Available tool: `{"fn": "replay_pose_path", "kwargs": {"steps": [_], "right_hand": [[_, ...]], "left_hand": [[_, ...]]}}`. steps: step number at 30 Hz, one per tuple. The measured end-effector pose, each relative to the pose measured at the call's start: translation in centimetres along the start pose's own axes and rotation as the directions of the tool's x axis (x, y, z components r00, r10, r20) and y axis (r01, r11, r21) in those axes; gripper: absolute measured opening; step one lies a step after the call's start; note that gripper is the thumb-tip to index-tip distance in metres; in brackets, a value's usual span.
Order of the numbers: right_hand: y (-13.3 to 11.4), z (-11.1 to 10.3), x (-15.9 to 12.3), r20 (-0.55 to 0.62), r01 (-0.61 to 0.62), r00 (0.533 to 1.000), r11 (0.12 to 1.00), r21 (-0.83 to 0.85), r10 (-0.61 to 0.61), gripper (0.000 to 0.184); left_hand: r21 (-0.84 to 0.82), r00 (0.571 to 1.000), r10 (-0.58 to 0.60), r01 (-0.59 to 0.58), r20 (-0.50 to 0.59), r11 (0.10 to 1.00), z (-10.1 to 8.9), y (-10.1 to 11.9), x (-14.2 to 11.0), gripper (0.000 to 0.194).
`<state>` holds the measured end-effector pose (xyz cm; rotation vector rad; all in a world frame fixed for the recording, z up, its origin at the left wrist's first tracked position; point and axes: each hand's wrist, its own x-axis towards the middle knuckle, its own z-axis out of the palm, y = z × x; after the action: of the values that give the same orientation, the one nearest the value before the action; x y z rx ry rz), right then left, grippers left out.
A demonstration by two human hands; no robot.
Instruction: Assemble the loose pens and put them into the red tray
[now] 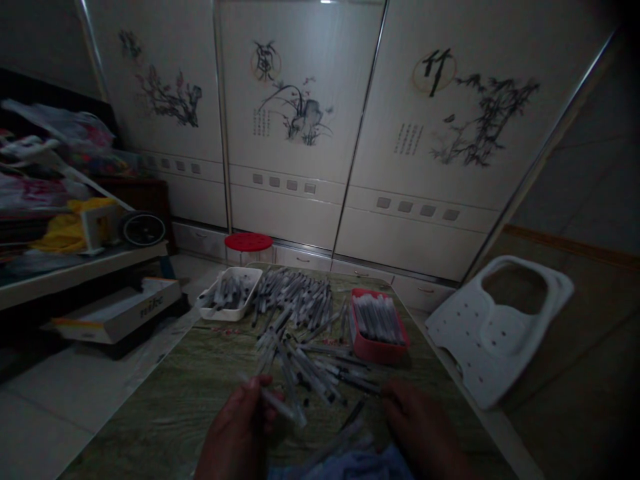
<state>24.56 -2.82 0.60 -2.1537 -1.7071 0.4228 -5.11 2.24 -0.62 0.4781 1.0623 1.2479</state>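
Right grip (411, 412) dim, contact unclear

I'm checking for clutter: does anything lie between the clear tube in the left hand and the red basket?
Yes: loose pens lie spread on the tabletop between the clear tube in the left hand and the red basket.

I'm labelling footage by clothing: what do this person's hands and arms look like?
The left hand and right hand are both bare: no gloves or rings can be made out. No sleeve shows at either wrist, though the light is dim.
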Motion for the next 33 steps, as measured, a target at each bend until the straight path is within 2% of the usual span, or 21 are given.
{"fn": "replay_pose_path", "kwargs": {"steps": [5,10,17,23,26,30,33], "right_hand": [[-0.4,0.4,0.2,0.011,0.031,0.999,1.0,0.005,-0.031,0.028],[0.2,-0.5,-0.1,0.014,0.002,1.0,1.0,0.029,-0.003,0.02],[0.1,-0.6,-0.3,0.119,-0.03,0.992,0.998,-0.054,0.036,0.017],[0.1,0.0,-0.3,0.151,0.013,0.989,0.999,-0.038,-0.007,0.018],[-0.2,-0.2,-0.3,0.179,0.027,0.984,1.0,-0.004,-0.025,0.017],[-1.3,-0.4,-0.5,0.132,0.073,0.988,0.997,0.016,-0.074,0.02],[-2.5,-0.1,-0.8,0.097,0.139,0.986,0.99,-0.035,-0.135,0.023]], "left_hand": [[0.019,1.0,-0.004,0.004,0.007,1.0,0.2,0.0,0.0,0.07],[0.023,0.999,-0.006,0.005,0.032,1.0,-0.3,-0.3,0.2,0.065],[-0.044,0.999,-0.011,0.013,0.048,0.999,0.1,-0.2,0.1,0.059],[0.061,0.997,0.042,-0.046,0.066,0.997,-0.3,-0.6,0.3,0.06],[0.046,0.997,0.045,-0.048,0.066,0.998,-0.5,-0.9,0.5,0.059],[0.045,0.996,0.034,-0.038,0.086,0.998,-0.4,-1.0,0.6,0.056],[0.036,0.997,0.012,-0.015,0.071,0.999,0.1,-0.6,0.2,0.059]]}}
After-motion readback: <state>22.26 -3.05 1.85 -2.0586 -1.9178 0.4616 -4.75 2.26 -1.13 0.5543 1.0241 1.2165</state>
